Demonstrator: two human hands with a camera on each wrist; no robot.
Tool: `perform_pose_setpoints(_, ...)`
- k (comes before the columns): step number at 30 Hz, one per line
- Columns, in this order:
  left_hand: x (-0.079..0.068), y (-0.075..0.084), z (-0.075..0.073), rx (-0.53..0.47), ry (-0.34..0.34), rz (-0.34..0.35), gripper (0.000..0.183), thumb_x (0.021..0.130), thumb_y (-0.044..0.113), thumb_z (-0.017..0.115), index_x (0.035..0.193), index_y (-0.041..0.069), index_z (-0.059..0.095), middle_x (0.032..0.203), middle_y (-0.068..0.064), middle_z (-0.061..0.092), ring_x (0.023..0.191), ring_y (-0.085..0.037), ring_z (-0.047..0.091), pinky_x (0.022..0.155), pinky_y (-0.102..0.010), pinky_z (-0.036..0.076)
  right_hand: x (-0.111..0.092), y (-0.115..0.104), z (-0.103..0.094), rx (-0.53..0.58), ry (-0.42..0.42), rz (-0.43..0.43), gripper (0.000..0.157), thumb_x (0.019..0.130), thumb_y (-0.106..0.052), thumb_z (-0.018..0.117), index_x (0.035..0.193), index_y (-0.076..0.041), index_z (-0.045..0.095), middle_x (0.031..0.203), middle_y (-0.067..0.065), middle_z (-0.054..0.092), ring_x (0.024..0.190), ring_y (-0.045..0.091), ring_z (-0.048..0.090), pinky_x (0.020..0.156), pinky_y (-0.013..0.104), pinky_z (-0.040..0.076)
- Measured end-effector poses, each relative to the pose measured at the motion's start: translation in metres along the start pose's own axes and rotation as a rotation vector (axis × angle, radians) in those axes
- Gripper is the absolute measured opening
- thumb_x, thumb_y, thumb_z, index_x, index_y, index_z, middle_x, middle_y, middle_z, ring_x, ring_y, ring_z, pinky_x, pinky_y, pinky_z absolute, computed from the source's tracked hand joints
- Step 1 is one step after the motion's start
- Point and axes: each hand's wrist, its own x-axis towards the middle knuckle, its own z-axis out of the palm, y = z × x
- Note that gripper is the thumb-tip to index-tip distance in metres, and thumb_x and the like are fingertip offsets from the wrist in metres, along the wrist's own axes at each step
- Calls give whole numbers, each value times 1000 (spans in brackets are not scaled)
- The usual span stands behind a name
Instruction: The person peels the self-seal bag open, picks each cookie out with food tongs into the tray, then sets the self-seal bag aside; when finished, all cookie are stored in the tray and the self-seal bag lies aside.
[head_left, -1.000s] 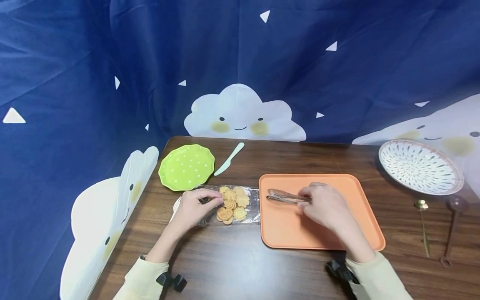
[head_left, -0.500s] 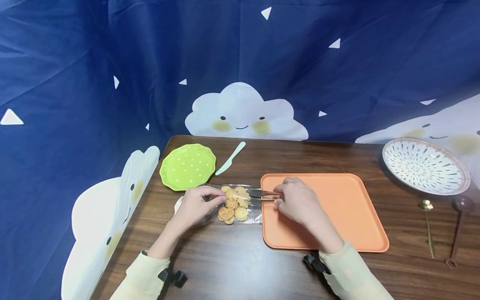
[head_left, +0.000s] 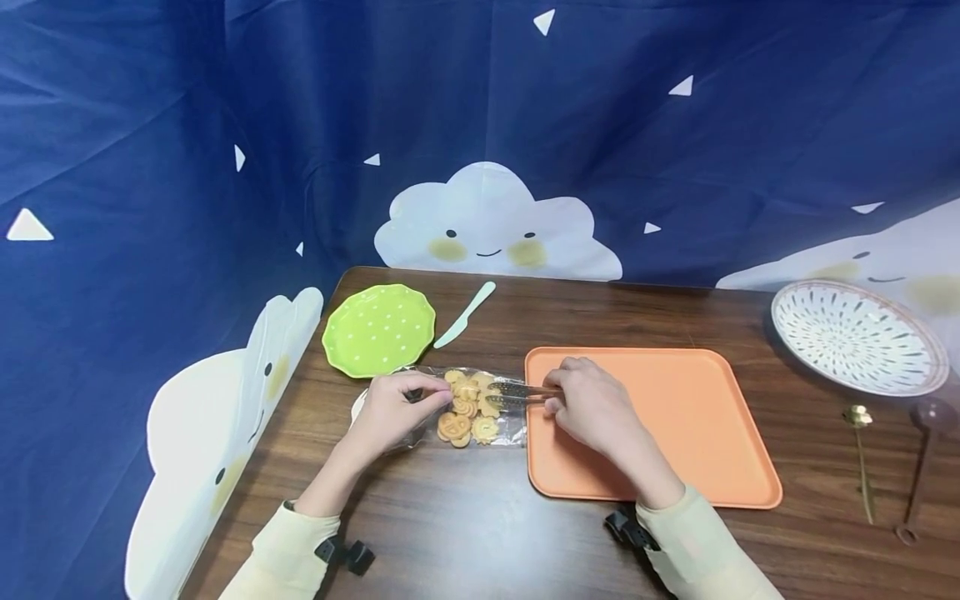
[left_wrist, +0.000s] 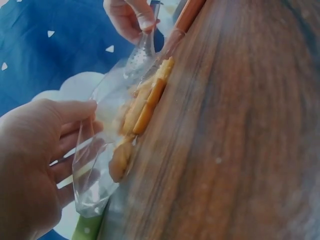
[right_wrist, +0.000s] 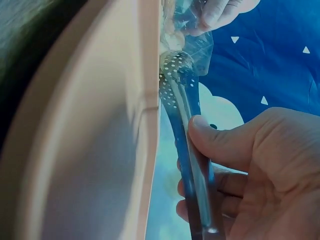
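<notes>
A clear plastic bag of several golden cookies lies flat on the table, its right end by the tray. My left hand pinches the bag's upper film between thumb and fingers, lifting it off the cookies, as the left wrist view shows. Over the orange tray's left edge, my right hand grips metal tongs with perforated tips. Those tips reach into the bag's right end beside the cookies. Their two arms stand slightly apart; whether a cookie sits between them I cannot tell.
An orange tray lies under my right hand. Behind the bag are a green dotted plate and a pale knife. At right stand a patterned white plate, a gold spoon and a brown ladle.
My right hand has moved left with the tongs, from above the tray to the bag, and their tips have gone in among the cookies. My left hand has stayed at the bag.
</notes>
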Motion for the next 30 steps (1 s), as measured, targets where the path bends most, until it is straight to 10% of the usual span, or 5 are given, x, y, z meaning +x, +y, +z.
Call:
perform_pose_setpoints(16,-2,-1,2,-26,16,-20,17,86,40,81,96,25,82,96,14,79,97,-4,75,92,-30,60,-9,14,-21,23,11,25,8,78,-14,75,82,-20,72,80,-5,62,76,17,60,62,39,50)
perform_pose_setpoints(30,-3,-2,5,-36,33,-5,17,85,38,82,95,24,82,95,14,79,95,-3,75,89,-32,61,-30,55,-51,4,42,53,18,83,-17,75,101,-12,77,95,2,71,91,31,70,72,51,55)
